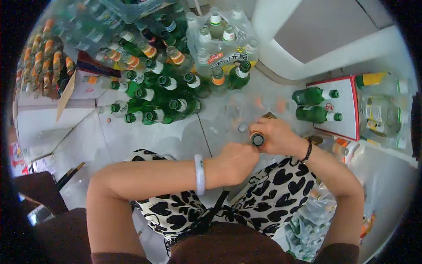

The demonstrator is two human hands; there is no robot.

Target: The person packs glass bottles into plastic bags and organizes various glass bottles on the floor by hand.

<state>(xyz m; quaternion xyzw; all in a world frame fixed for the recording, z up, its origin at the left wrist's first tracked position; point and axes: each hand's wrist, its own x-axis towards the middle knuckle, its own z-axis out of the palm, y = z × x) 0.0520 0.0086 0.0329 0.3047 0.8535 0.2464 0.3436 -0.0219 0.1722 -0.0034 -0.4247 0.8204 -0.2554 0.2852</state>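
Note:
My right hand (277, 135) is wrapped round the neck of a bottle (257, 139), whose open mouth points up at the camera. Right beside it, my left hand (237, 163) is closed, its knuckles close to the bottle's mouth; whatever its fingers hold is hidden. Just beyond my hands lie clear bottles (237, 108) in thin clear plastic, partly blurred. Many green bottles (178, 104) stand grouped on the tiled floor to the left of them.
A plastic-wrapped pack of bottles (224, 57) stands at the back. Two green bottles (314, 113) lie on a red-edged white box (347, 108) at the right. Orange-necked bottles (46, 57) are stacked far left. More bagged bottles (307, 229) sit at lower right.

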